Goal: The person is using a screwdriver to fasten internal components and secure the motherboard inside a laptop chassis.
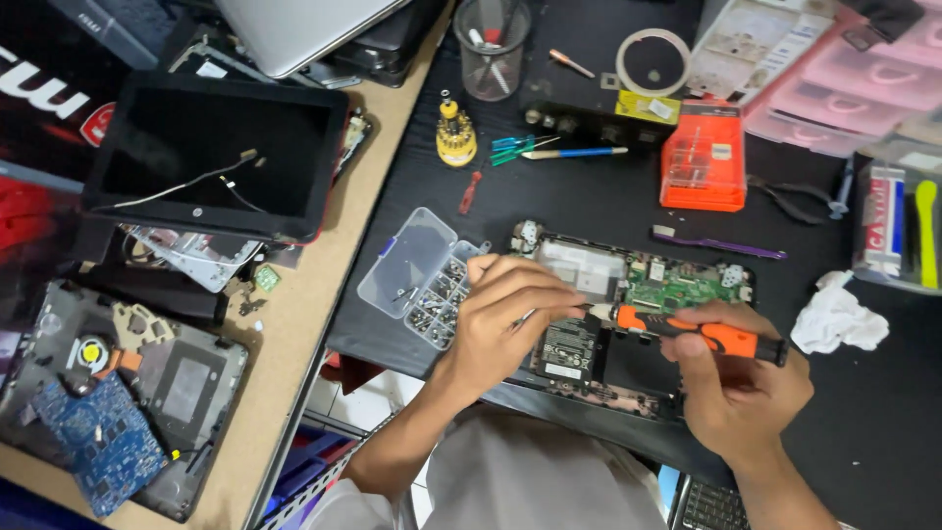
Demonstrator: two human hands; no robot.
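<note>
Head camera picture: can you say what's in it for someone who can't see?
A person's right hand holds an orange screwdriver over an opened laptop on a black table, the left hand beside its tip. A clear screw box lies left.

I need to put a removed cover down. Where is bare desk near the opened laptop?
Free: black desk between the opened laptop, the orange bit case and the screw organizer; also below the crumpled tissue, right of the right hand. Crowded: the wooden table and the back edge with the cup.
</note>
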